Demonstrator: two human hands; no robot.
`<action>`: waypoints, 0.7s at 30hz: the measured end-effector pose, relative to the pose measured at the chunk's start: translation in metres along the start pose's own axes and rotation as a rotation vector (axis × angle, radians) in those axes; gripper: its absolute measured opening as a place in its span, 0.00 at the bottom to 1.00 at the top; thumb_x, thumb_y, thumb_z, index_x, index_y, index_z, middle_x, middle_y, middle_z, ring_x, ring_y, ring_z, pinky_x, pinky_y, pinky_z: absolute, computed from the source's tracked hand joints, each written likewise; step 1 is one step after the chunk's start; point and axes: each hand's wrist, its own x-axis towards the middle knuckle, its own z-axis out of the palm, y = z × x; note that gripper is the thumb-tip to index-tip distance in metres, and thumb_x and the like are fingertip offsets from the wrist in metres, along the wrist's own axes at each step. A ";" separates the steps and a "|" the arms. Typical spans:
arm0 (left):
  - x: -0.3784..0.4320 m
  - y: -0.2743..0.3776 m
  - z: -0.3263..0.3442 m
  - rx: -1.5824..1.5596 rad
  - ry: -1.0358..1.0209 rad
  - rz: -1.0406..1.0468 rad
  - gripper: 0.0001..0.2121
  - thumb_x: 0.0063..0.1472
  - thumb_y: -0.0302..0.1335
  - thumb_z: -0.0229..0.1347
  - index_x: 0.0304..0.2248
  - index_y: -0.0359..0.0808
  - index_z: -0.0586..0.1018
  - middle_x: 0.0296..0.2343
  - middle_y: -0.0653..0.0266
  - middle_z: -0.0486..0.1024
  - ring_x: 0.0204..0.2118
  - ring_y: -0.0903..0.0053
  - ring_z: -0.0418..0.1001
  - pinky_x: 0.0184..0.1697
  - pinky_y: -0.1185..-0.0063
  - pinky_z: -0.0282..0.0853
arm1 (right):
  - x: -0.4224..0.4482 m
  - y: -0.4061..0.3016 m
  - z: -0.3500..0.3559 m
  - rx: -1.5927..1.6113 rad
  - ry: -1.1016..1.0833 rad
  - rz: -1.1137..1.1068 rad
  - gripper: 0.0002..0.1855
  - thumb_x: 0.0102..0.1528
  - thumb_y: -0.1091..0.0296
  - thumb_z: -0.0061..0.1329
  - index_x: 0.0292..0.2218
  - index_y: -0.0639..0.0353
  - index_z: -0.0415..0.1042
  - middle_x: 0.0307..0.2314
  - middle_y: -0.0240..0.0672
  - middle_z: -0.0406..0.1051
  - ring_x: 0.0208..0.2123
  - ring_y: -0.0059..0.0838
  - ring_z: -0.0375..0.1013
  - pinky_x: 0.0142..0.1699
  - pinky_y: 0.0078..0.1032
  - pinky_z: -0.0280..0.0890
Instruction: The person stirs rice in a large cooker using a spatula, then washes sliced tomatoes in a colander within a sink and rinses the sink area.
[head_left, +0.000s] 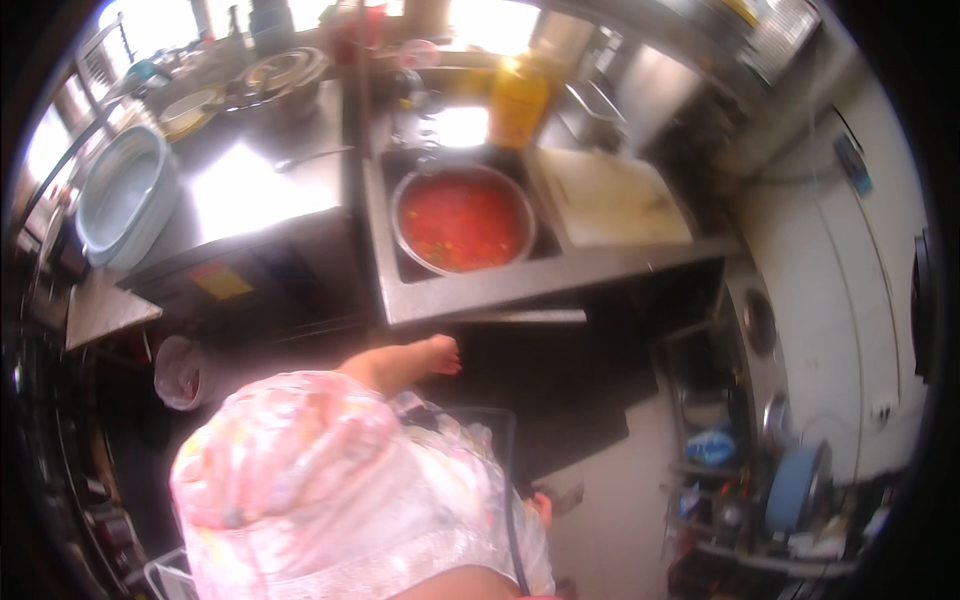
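Observation:
My left hand (446, 355) is in front of the steel counter's edge, its fingers curled and blurred; I cannot tell whether it holds anything. Lower down, my right hand (541, 510) shows only in part beside my patterned clothing, its grip hidden. Beyond the counter edge, a round metal basin (529, 225) stands in a dark square recess, filled with red food or liquid and small yellowish and green bits. A pale cutting board (615, 196) lies to its right. Behind them stands a yellow container (517, 101).
On the left counter are a light-blue plastic tub (124, 196), a spoon-like utensil (300, 159) and stacked dishes (281, 75). A bin with a plastic liner (178, 373) stands below. At right is a crowded rack holding a blue basin (795, 487).

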 end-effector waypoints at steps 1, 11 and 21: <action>0.000 0.003 0.012 0.045 0.005 -0.011 0.13 0.49 0.25 0.42 0.34 0.27 0.65 0.31 0.50 0.66 0.32 0.58 0.67 0.34 0.64 0.65 | -0.008 -0.012 -0.005 -0.070 0.054 0.050 0.15 0.46 0.69 0.42 0.38 0.58 0.62 0.21 0.37 0.67 0.24 0.26 0.68 0.29 0.22 0.64; 0.049 0.040 0.011 -0.267 -0.164 -0.022 0.15 0.51 0.22 0.37 0.38 0.21 0.61 0.38 0.48 0.60 0.43 0.59 0.59 0.42 0.67 0.59 | 0.022 -0.056 -0.006 -0.145 0.068 -0.077 0.13 0.47 0.67 0.42 0.37 0.58 0.62 0.24 0.39 0.68 0.26 0.31 0.69 0.32 0.26 0.62; 0.094 0.023 0.008 -0.128 -0.457 0.192 0.13 0.53 0.23 0.36 0.38 0.24 0.61 0.37 0.52 0.62 0.40 0.65 0.62 0.42 0.71 0.58 | -0.024 -0.033 -0.024 -0.117 0.245 0.092 0.13 0.46 0.67 0.42 0.36 0.58 0.63 0.24 0.42 0.68 0.29 0.40 0.68 0.34 0.30 0.62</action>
